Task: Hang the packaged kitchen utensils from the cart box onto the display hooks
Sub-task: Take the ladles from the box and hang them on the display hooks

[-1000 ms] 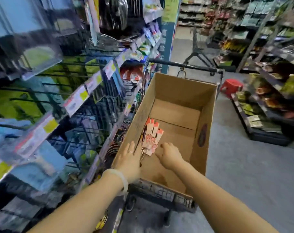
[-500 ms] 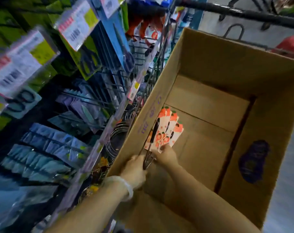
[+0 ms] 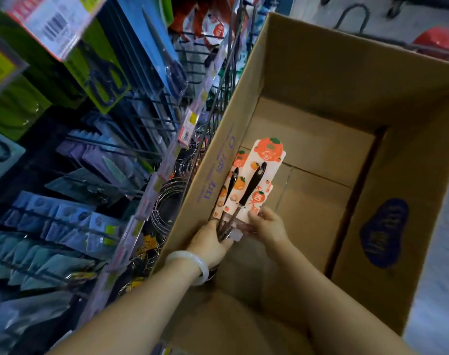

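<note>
Now both your hands, left point(image 3: 213, 240) and right point(image 3: 267, 224), clamp orange-printed carded black-handled utensils point(image 3: 254, 185) inside brown cardboard box point(image 3: 308, 73); next lift toward wire display hooks point(image 3: 146, 119).

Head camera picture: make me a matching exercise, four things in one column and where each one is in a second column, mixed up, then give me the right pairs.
Things
1. utensil packs
2. bracelet
3. blue oval print
4. wire rings

Places
A. on the left wrist
B. on the box's right inner wall
C. held by both hands inside the box
D. on the rack, just left of the box

Pairs: 1-C, 2-A, 3-B, 4-D. The left hand grips the packs' lower ends; the right hand holds the front pack's lower edge.
</note>
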`<state>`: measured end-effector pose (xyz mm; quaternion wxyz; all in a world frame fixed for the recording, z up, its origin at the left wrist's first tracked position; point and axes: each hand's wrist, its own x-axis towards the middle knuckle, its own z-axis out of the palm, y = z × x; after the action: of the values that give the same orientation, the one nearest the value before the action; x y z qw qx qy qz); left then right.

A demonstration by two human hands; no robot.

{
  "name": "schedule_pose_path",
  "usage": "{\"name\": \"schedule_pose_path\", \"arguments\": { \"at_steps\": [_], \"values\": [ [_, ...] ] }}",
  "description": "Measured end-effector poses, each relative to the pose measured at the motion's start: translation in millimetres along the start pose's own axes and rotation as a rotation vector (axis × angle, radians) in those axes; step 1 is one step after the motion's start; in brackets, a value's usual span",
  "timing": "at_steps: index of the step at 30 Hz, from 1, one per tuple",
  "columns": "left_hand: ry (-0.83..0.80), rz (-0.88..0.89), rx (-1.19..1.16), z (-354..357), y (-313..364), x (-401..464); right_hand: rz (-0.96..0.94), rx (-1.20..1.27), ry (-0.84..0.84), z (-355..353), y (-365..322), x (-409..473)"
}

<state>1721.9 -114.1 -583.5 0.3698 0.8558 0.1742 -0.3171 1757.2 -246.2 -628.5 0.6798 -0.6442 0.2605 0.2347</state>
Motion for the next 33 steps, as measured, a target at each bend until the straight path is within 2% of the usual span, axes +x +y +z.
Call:
{"name": "schedule_pose_path", "arguments": {
  "at_steps": [7, 12, 14, 17, 19, 22, 26, 30, 33],
  "values": [
    [-0.031, 0.129, -0.170, -2, 2, -5, -0.192, 0.083, -0.093, -1, -54, -21],
    [0.112, 0.229, -0.283, -16, 8, -12, -0.227, 0.253, -0.118, 8, -74, -28],
    [0.136, 0.249, -0.326, -19, 8, -17, -0.159, 0.236, -0.040, 11, -62, -21],
    [0.138, 0.266, -0.359, -18, -1, -22, -0.002, -0.062, 0.162, 20, -15, 1],
    [0.135, 0.272, -0.349, -17, -9, -23, 0.033, -0.249, 0.204, 27, 13, 13],
    [0.141, 0.295, -0.319, -19, -15, -21, 0.012, -0.378, 0.235, 39, 24, 19],
    [0.138, 0.301, -0.326, -18, -18, -19, 0.039, -0.365, 0.266, 47, 23, 24],
    [0.123, 0.299, -0.345, -18, -20, -18, 0.052, -0.200, 0.362, 48, 31, 33],
    [0.113, 0.285, -0.357, -18, -22, -15, 0.057, -0.046, 0.347, 37, 44, 29]
  ]
}}
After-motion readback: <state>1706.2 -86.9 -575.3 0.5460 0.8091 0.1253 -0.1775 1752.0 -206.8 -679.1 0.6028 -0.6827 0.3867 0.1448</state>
